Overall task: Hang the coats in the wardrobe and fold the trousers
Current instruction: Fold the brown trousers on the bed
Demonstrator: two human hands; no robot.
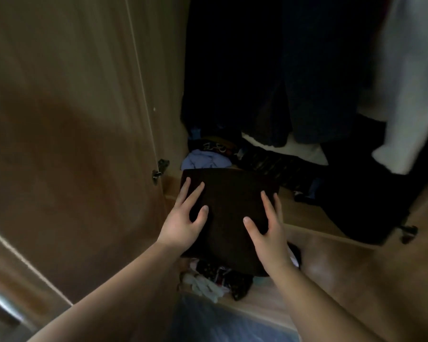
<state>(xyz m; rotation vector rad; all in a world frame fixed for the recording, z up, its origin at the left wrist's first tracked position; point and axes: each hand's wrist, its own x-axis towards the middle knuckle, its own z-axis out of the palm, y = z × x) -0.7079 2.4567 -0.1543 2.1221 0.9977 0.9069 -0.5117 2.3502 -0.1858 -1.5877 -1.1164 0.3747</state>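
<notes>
Trousers (229,208), dark and folded into a flat square, held out low at the open wardrobe (307,208). Carried between both hands, just above a messy pile of clothes (208,156) on the wardrobe floor. Left hand (183,223) on the left side, fingers straight and spread on top. Right hand (267,233) on the right side, thumb on top, fingers wrapped round the edge. Grip of left loose and flat, grip of right pinching the cloth. Dark coats (257,82) hung above, white one (410,82) at the right. Could go wrong: fold might slip open, because the left hand only lay flat. Could also tip off, because the pile below looked lumpy. Door (72,119) stood close on the left.
</notes>
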